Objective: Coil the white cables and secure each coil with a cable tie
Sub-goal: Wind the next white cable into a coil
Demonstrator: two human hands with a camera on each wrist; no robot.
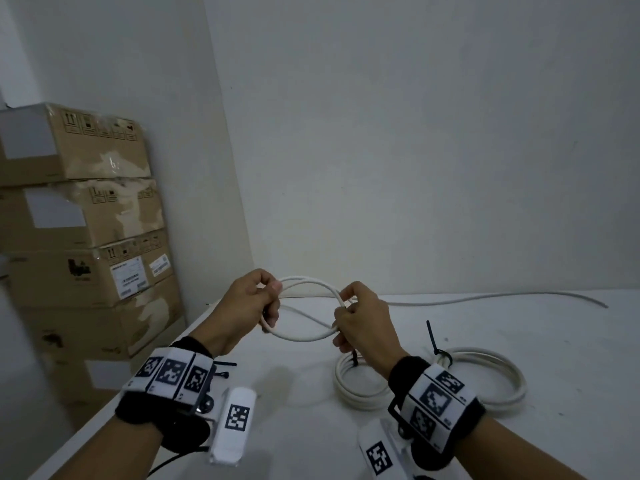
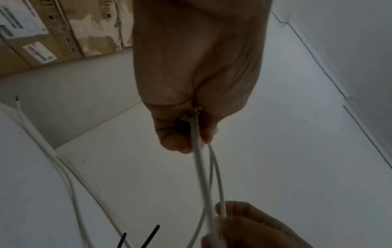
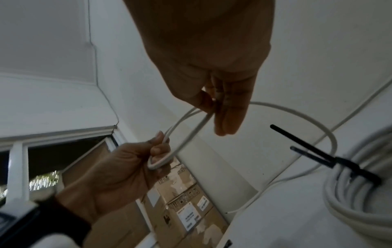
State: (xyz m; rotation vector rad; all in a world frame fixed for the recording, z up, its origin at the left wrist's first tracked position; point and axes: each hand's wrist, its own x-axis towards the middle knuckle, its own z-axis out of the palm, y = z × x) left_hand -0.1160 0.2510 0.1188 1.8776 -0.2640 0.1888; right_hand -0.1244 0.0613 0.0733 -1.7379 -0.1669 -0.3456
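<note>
A white cable (image 1: pixel 304 308) is looped between my hands above the white table (image 1: pixel 519 445). My left hand (image 1: pixel 258 303) grips one end of the loops, fingers curled round them (image 3: pixel 159 161). My right hand (image 1: pixel 353 317) pinches the other end of the loops (image 3: pixel 214 107). The cable's free tail (image 1: pixel 502 298) runs right along the table by the wall. A finished white coil (image 1: pixel 485 379) lies under my right wrist, bound by black cable ties (image 1: pixel 434 341) whose tails stick up (image 3: pixel 307 149).
Stacked cardboard boxes (image 1: pixel 79 237) stand at the left, beside the table's left edge. A white wall (image 1: pixel 415 133) rises behind the table. A black cable tie (image 1: pixel 223 365) lies near my left wrist band.
</note>
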